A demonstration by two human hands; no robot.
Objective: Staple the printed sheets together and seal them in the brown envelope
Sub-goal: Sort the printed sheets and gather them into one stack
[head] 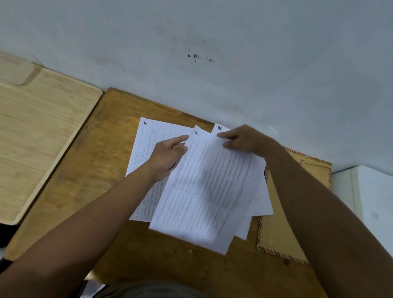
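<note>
The person sits at a brown wooden worktop (66,181) pushed up against a pale wall. The printed sheets (200,187) lie spread out in a loose fan in the middle of it, not yet in one neat pile. Some of them have a number written by hand in the top corner (one looks like a 5), which is likely there so the pages can be put in order.

The right hand (244,140) pinches the top edge of one sheet between thumb and fingers, and that sheet looks blurry and a bit lifted, so it seems to be the one being picked out. The left hand (167,155) lies flat and open on the sheets further left, fingers stretched out. It grips nothing. It probably presses down so the other pages do not slide.

The brown envelope (292,211) with a striped border lies flat at the right side of the worktop, partly under the sheets. It waits close by for later.

No stapler can be seen. The job looks to be at its start: the pages need sorting and squaring up first. A paler wooden board (17,137) sits to the left, and something white (384,198) stands to the right.
</note>
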